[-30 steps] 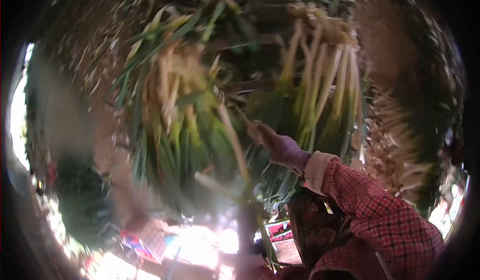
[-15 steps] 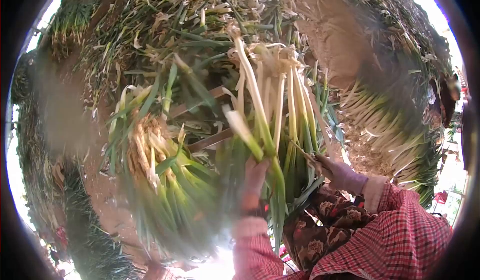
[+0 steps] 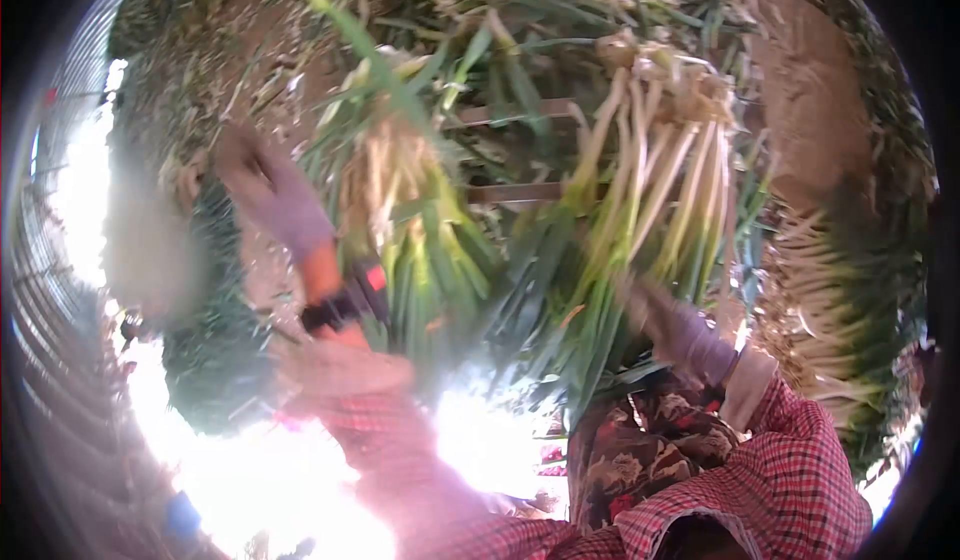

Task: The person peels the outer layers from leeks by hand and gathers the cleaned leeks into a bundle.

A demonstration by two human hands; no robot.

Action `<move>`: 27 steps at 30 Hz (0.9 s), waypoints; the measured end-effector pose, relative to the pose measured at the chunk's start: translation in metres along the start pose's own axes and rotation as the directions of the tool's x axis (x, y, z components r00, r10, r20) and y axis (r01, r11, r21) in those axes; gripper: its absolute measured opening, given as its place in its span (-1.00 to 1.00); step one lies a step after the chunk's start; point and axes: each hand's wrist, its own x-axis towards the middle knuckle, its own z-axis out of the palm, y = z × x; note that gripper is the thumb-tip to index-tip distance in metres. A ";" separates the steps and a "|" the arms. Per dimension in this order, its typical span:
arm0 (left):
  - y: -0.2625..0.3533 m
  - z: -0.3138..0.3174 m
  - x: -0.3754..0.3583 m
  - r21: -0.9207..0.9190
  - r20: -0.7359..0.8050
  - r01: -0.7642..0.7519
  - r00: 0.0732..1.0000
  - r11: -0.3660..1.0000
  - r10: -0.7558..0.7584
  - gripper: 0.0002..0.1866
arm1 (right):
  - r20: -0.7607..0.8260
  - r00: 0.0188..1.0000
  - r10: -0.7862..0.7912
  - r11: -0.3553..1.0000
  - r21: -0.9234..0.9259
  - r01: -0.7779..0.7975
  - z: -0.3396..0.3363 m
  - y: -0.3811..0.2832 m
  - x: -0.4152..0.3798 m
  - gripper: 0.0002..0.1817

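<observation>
My left hand [image 3: 272, 192], in a pale purple glove, is raised at the left, blurred, thumb and fingers apart and nothing visible between them. To its right is a bunch of green onions [image 3: 420, 230] with brownish root ends pointing away from me. Above that bunch, a single green onion stalk [image 3: 365, 40] slants, clear of my hand. My right hand [image 3: 675, 332], also gloved, is at the leaves of a second green onion bunch [image 3: 650, 180] with long white stems. Motion smears its fingers, so their grip cannot be made out.
Wooden slats [image 3: 515, 193] run between and beneath the bunches. Loose leaves and trimmings [image 3: 560, 0] litter the far ground. At the right lies a long row of green onions [image 3: 820, 310]; more greens [image 3: 210, 330] are piled at the left. Bright glare washes out the lower left.
My left hand has left the stalks in the middle and swung far left. My right hand stays beside the right bunch. The view has shifted, so both bunches appear farther right.
</observation>
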 end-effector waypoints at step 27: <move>-0.014 0.171 -0.177 0.062 0.312 0.340 0.886 0.938 -0.342 -0.11 | 0.334 0.883 0.329 0.942 -0.184 -0.281 0.128 -0.065 0.094 -0.11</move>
